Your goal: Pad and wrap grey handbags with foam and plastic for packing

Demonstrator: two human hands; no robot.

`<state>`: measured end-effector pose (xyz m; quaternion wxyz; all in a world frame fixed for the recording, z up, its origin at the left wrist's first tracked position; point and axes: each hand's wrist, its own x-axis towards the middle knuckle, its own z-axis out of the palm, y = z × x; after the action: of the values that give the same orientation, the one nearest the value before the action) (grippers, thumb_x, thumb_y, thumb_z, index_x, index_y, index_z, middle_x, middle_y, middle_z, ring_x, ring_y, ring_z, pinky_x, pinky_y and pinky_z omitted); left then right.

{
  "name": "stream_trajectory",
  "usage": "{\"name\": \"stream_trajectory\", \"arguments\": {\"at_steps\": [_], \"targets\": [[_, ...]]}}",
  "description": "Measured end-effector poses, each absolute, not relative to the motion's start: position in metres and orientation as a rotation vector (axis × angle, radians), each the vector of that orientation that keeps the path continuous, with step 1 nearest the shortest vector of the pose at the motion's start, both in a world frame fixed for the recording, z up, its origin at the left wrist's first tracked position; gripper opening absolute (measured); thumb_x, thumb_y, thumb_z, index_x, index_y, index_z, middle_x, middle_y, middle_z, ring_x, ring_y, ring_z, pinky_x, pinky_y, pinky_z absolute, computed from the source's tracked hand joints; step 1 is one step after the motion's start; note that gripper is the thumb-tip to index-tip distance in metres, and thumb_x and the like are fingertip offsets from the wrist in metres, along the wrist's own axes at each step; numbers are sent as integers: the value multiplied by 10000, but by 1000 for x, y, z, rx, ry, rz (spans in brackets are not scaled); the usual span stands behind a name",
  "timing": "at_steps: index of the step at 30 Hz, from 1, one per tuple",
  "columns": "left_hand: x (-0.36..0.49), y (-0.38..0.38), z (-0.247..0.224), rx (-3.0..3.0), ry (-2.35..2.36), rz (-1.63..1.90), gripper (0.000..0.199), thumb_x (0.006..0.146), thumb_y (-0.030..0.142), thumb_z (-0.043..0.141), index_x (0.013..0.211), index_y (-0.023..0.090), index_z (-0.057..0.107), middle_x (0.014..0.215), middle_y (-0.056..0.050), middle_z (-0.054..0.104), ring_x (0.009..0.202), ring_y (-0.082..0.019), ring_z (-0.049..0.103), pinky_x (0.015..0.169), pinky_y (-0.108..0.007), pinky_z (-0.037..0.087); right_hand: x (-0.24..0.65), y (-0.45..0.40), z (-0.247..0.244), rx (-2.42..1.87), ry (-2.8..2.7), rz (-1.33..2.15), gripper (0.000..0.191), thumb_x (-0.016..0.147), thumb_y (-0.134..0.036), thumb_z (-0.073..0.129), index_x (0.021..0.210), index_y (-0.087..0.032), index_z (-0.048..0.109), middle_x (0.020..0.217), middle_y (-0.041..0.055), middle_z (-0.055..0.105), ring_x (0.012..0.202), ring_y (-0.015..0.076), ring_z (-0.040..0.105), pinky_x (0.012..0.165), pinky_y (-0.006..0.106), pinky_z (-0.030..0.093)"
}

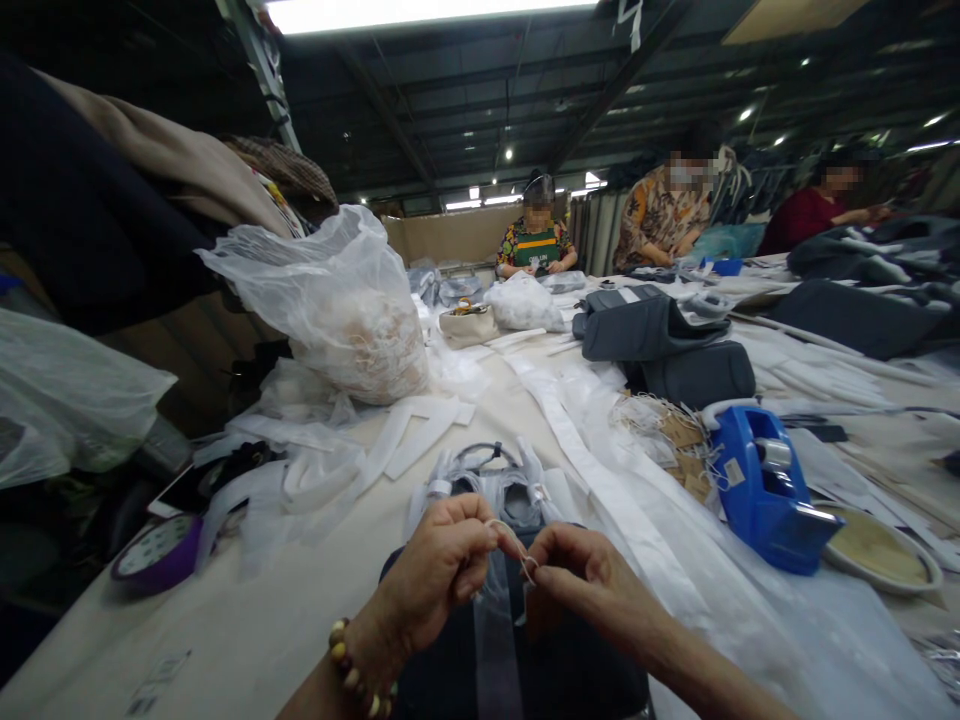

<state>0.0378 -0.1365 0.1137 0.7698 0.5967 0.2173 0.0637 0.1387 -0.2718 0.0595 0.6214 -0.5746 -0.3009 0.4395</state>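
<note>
A dark bag (442, 660) lies in front of me, with clear plastic and white wrapping around its handles (491, 465). Above it, my left hand (442, 560) pinches a thin pale string (501, 526), a beaded bracelet on that wrist. My right hand (581, 575) closes its fingertips on the same string, close to the left fingers. A brown paper tag (541, 612) hangs below the right fingers, partly hidden by them. Whether the string is looped through a handle cannot be made out.
A blue tape dispenser (765, 490) stands at right beside a bundle of strung tags (679, 440). Dark grey bags (660, 335) are stacked behind it. At left are a full clear plastic sack (360, 320) and a purple tape roll (157, 555). Several people work across the table.
</note>
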Motion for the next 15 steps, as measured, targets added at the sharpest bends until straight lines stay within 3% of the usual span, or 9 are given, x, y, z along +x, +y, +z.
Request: {"name": "stream_trajectory", "arguments": {"at_steps": [11, 15], "targets": [[40, -147, 95, 952, 295, 97, 74, 675, 178, 520, 635, 163, 460, 588, -42, 655, 279, -12, 279, 341, -170, 215, 139, -276, 52, -1495, -659, 788, 214, 700, -388, 559, 661, -197, 469, 560, -41, 484, 526, 119, 453, 493, 238, 337], [36, -144, 101, 906, 218, 68, 124, 697, 200, 603, 787, 136, 549, 625, -50, 666, 293, -2, 317, 352, -152, 234, 142, -276, 49, -1506, -644, 684, 249, 723, -418, 554, 668, -189, 474, 576, -52, 443, 549, 104, 402, 521, 235, 328]]}}
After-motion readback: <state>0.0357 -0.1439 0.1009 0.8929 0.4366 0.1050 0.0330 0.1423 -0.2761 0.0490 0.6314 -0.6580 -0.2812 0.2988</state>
